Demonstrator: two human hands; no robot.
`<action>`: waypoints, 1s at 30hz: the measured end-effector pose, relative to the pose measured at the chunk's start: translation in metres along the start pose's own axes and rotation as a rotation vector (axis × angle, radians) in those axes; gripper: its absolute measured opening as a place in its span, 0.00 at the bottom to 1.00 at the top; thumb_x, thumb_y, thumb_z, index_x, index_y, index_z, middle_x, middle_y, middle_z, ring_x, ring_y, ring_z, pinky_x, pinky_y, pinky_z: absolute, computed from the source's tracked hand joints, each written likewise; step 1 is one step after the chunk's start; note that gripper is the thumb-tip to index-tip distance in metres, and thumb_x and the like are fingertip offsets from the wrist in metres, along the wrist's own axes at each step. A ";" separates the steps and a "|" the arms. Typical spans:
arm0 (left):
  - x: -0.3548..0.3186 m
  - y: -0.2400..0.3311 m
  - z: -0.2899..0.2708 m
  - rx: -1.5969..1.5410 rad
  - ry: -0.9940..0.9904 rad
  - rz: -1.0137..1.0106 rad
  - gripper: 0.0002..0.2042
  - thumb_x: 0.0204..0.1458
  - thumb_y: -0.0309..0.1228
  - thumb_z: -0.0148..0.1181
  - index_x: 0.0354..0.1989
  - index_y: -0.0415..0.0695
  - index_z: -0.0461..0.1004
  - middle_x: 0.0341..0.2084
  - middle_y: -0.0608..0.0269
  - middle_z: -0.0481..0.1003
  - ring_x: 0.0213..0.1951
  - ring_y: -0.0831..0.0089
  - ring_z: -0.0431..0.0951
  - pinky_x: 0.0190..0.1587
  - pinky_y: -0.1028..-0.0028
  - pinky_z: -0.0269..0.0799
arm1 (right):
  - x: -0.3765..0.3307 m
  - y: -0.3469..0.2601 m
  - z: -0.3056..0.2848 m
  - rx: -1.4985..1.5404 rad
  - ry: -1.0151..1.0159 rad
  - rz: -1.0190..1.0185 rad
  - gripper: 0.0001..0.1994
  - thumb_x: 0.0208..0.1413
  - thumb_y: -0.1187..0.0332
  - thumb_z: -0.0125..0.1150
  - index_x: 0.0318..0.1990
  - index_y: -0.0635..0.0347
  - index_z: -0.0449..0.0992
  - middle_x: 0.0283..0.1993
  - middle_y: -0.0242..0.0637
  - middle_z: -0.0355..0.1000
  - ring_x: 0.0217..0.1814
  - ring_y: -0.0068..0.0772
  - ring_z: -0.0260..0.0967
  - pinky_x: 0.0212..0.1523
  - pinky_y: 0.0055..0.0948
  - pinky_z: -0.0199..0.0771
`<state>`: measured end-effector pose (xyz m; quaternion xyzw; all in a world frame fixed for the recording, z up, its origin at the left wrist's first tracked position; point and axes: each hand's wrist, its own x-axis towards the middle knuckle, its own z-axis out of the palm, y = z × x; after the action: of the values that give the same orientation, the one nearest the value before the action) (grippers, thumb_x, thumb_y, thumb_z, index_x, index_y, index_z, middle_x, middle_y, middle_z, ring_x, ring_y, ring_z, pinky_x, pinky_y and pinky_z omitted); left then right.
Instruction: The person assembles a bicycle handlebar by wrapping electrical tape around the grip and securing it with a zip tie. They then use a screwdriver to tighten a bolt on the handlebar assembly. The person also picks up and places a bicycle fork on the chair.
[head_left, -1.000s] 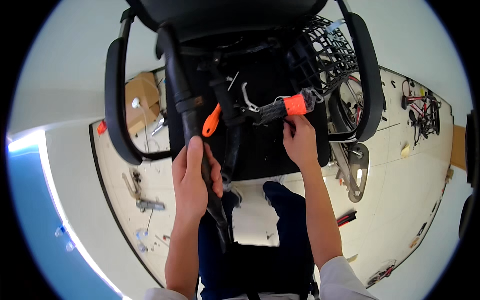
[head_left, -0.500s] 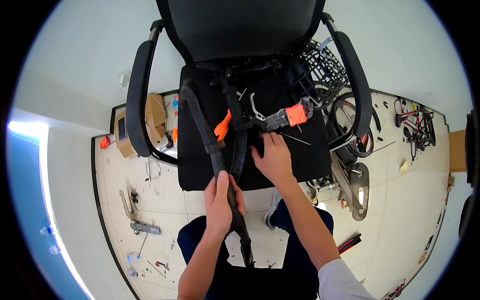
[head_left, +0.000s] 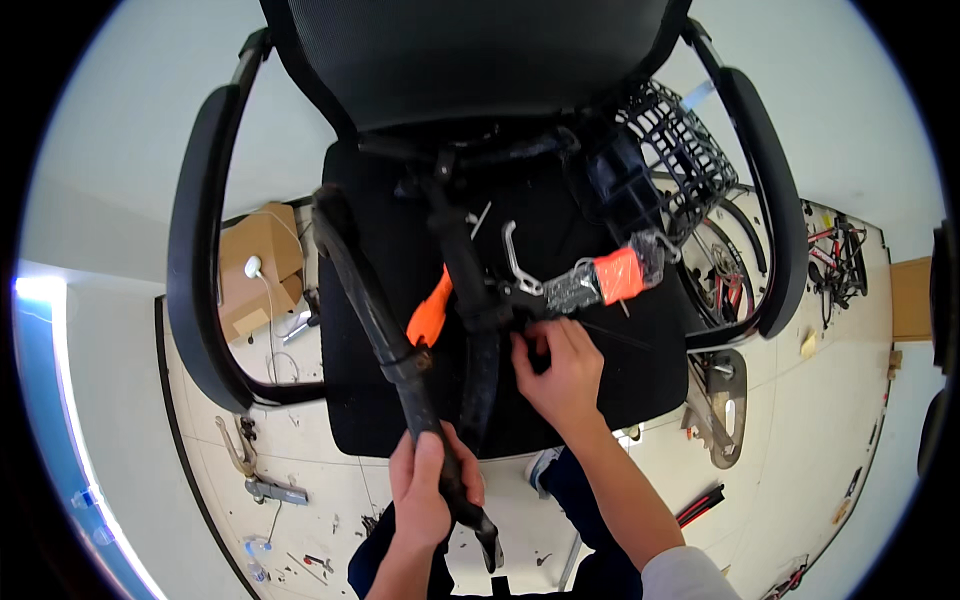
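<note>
My left hand (head_left: 424,490) is wrapped round the lower part of a long bent black tube (head_left: 362,290). A collar sits at its middle, and its near end hangs past the front of the chair seat (head_left: 620,400). My right hand (head_left: 562,372) is closed, fingertips curled down at the seat; what they hold, if anything, is hidden. Just left of it lies another black tube assembly (head_left: 460,235) with a crossbar at its far end. A silver lever (head_left: 517,258) and an orange-and-black wrapped piece (head_left: 600,282) lie above my right hand. An orange object (head_left: 430,310) rests between the tubes.
Armrests (head_left: 212,250) flank the seat. A black basket (head_left: 665,160) stands at its back right. On the floor are a cardboard box (head_left: 262,250), a grey metal part (head_left: 275,490), a wheel (head_left: 725,265), a red-black bike frame (head_left: 838,260) and a long flat metal part (head_left: 725,410).
The view has moved closer to the chair. My left hand still grips the tube, now lower in the picture. My right hand remains at the same spot beside the tube assembly.
</note>
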<state>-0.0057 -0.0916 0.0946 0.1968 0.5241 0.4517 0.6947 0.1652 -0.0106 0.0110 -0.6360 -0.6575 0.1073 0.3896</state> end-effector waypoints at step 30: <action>-0.094 -0.113 0.052 0.366 -0.224 -0.099 0.17 0.64 0.43 0.52 0.30 0.43 0.65 0.15 0.66 0.68 0.14 0.78 0.67 0.18 0.76 0.63 | -0.146 -0.002 -0.187 0.874 0.021 0.579 0.08 0.63 0.74 0.59 0.45 0.70 0.76 0.31 0.35 0.75 0.31 0.25 0.76 0.39 0.25 0.79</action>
<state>0.0850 -0.2174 0.0812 0.3426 0.5261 0.2895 0.7225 0.2692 -0.2111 0.0835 -0.5710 -0.3446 0.4684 0.5795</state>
